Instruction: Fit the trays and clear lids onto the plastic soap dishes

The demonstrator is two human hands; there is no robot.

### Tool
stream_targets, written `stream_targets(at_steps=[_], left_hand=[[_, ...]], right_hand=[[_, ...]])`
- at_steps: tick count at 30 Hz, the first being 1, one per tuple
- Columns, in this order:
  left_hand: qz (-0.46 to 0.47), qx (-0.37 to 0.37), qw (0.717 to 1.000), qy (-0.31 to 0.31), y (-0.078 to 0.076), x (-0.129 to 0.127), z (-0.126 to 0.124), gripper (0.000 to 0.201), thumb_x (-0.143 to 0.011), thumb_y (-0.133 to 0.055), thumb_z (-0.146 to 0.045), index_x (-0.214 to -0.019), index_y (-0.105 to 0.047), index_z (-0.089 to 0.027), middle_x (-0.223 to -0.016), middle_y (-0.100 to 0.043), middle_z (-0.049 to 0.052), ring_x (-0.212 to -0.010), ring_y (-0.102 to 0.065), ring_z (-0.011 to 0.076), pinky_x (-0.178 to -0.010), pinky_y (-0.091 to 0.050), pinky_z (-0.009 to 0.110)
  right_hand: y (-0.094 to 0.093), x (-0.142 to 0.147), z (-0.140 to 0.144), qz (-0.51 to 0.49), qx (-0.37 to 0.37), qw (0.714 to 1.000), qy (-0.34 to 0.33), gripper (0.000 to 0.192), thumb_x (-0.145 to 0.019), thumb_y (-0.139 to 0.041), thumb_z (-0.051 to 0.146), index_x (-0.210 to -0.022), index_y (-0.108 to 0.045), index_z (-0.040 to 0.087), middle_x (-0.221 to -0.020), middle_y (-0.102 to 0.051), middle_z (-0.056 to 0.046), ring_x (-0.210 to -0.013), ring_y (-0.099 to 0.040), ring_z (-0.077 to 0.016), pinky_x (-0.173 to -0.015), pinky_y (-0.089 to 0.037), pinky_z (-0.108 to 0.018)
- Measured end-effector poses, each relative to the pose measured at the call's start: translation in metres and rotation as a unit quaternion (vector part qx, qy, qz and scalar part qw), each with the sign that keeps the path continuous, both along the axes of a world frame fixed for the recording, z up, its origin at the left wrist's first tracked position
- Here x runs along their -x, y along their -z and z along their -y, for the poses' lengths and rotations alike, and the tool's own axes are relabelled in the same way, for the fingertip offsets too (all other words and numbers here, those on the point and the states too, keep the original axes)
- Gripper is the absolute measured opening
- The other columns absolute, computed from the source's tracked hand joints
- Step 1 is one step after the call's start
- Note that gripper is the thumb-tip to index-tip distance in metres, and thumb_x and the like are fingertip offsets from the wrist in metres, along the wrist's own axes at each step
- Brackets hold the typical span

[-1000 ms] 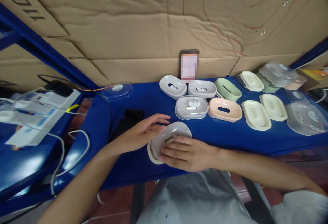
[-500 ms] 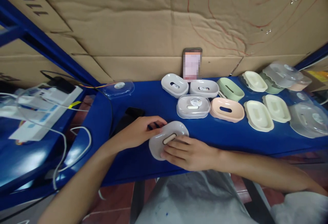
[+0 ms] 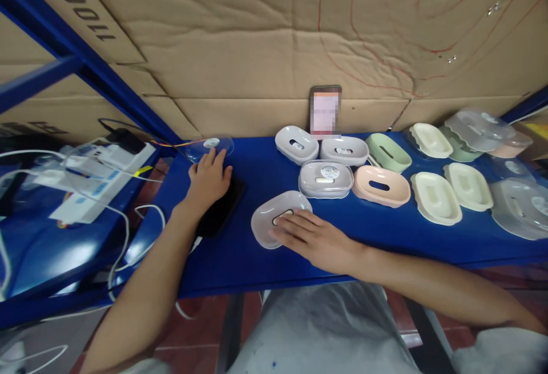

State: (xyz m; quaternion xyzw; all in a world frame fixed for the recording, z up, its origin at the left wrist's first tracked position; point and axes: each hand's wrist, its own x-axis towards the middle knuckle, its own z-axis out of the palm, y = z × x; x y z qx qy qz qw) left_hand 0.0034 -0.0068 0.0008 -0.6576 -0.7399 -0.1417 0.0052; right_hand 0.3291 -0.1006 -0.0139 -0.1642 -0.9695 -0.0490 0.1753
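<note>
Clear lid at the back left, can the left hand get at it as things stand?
Probably yes: the left hand lies open right before the clear lid, fingertips at its rim, with nothing between them.

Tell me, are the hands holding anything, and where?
Nothing is gripped. The right hand rests flat with fingers on the near edge of the grey soap dish. The left hand reaches the clear lid, fingertips at its near rim.
</note>
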Motion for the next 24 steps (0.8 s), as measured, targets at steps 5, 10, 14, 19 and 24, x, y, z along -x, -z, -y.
stream_targets(at_steps=[5,10,14,19,24], left_hand=[[0.012,-0.034,0.996,0.080,-0.003,-0.002,0.002,0.055,-0.102,-0.052,-0.040,-0.154,-0.056,-0.026,-0.157,-0.058,0.015,-0.144,-0.051,0.0398,-0.117,-0.040,0.060],[0.020,0.027,0.996,0.081,0.001,-0.001,0.001,0.067,-0.098,-0.059,-0.052,-0.161,-0.049,-0.032,-0.176,-0.034,0.013,-0.159,-0.033,0.0440,-0.122,-0.032,0.067],[0.023,-0.003,0.998,0.059,0.002,-0.003,0.000,0.063,-0.096,-0.066,-0.057,-0.154,-0.060,-0.034,-0.160,-0.053,0.014,-0.147,-0.048,0.0445,-0.118,-0.039,0.066],[0.077,0.014,0.989,0.125,0.008,-0.011,-0.003,0.062,-0.098,-0.066,-0.060,-0.153,-0.061,-0.034,-0.172,-0.039,0.014,-0.159,-0.037,0.0419,-0.124,-0.035,0.065],[0.143,-0.034,0.970,0.193,-0.004,-0.020,0.005,0.065,-0.103,-0.052,-0.069,-0.150,-0.065,-0.026,-0.166,-0.051,0.014,-0.156,-0.046,0.0350,-0.129,-0.037,0.054]], right_hand=[[0.002,-0.001,-0.002,-0.026,0.034,0.997,0.068,0.048,-0.108,-0.052,0.014,-0.155,-0.056,0.015,-0.153,-0.065,-0.013,-0.139,-0.062,-0.0274,-0.120,-0.051,-0.048],[-0.002,-0.001,-0.001,-0.031,0.026,0.995,0.086,0.046,-0.109,-0.056,0.021,-0.154,-0.056,0.013,-0.148,-0.067,-0.015,-0.129,-0.067,-0.0276,-0.108,-0.056,-0.043],[-0.005,-0.003,0.001,-0.022,0.013,0.995,0.093,0.043,-0.111,-0.055,0.025,-0.152,-0.057,0.015,-0.147,-0.068,-0.014,-0.122,-0.069,-0.0265,-0.102,-0.057,-0.041],[-0.005,-0.002,-0.001,-0.036,0.018,0.995,0.087,0.044,-0.111,-0.058,0.030,-0.152,-0.056,0.015,-0.146,-0.068,-0.015,-0.121,-0.068,-0.0275,-0.103,-0.056,-0.044],[-0.015,-0.009,-0.010,-0.116,0.064,0.989,0.068,0.054,-0.109,-0.059,0.047,-0.151,-0.055,0.014,-0.148,-0.064,-0.020,-0.133,-0.063,-0.0312,-0.108,-0.055,-0.048]])
